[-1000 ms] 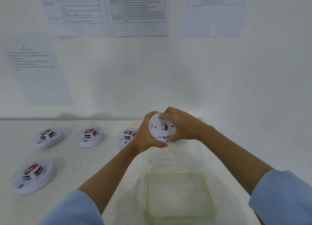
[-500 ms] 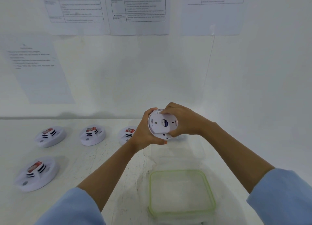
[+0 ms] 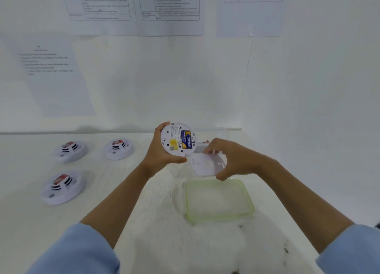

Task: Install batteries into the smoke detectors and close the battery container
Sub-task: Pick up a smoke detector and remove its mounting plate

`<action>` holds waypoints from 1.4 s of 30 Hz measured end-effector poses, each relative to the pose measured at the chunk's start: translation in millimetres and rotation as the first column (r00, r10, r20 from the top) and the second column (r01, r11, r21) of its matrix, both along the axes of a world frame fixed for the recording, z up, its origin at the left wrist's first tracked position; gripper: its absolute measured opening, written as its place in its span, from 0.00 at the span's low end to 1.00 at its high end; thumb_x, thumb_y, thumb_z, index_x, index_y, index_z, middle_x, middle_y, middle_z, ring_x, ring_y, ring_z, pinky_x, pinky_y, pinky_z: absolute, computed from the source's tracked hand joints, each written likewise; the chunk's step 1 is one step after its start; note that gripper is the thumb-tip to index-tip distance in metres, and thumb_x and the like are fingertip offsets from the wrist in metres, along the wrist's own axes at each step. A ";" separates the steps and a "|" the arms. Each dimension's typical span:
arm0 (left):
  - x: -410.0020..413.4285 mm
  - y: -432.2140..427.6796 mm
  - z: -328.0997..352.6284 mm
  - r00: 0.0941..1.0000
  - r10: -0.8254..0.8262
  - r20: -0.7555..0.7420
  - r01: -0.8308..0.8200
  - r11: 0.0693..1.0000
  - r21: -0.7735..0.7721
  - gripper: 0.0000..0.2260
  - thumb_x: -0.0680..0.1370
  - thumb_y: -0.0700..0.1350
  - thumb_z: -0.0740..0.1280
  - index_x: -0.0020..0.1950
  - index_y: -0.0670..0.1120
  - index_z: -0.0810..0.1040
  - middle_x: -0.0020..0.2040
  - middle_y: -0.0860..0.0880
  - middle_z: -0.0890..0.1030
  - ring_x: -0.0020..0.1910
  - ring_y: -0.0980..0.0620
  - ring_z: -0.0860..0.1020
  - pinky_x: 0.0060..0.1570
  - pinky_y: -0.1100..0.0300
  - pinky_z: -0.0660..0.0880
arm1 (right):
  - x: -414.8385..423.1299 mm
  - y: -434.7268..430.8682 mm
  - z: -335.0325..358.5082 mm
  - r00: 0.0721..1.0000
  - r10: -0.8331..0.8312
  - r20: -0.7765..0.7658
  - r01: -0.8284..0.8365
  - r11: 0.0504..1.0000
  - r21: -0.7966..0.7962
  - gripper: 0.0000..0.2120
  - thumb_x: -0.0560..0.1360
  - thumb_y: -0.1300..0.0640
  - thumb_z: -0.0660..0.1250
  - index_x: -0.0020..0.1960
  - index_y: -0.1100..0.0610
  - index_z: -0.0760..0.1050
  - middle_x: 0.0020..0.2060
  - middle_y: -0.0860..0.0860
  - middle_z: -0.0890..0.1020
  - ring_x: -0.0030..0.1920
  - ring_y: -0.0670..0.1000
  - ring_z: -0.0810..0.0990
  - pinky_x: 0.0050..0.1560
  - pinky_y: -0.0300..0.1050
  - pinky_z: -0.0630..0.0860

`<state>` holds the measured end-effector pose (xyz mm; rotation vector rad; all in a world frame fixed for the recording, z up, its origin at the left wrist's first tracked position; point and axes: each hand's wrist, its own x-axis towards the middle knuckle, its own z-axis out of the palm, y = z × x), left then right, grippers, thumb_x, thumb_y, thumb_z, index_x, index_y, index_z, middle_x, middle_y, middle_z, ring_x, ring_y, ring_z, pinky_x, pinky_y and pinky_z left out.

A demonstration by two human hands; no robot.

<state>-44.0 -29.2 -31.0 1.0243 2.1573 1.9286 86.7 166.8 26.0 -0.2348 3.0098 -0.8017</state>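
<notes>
Detector (image 3: 171,137) with blue-and-yellow battery (image 3: 186,139), lettering illegible, in left grip (image 3: 159,154); blurred white cover (image 3: 205,166) in right grip (image 3: 234,160)

White walls (image 3: 164,84), taped papers (image 3: 55,76)

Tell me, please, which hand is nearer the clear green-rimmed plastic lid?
Right. The right hand hovers just past the far edge of the green-rimmed lid; the left hand, holding a round white smoke detector, is farther left.

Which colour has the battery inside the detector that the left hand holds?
The battery is blue with a yellow top end, seen in the head view.
</notes>
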 end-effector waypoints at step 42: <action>-20.6 6.7 6.6 0.981 -0.153 0.119 0.159 0.986 -0.044 0.39 0.58 0.33 0.77 0.63 0.52 0.64 0.57 0.54 0.74 0.54 0.59 0.77 0.46 0.63 0.79 | -77.4 -18.2 -10.9 0.952 0.039 -0.303 0.045 0.963 0.265 0.23 0.75 0.49 0.65 0.69 0.55 0.68 0.70 0.57 0.66 0.64 0.58 0.72 0.61 0.46 0.71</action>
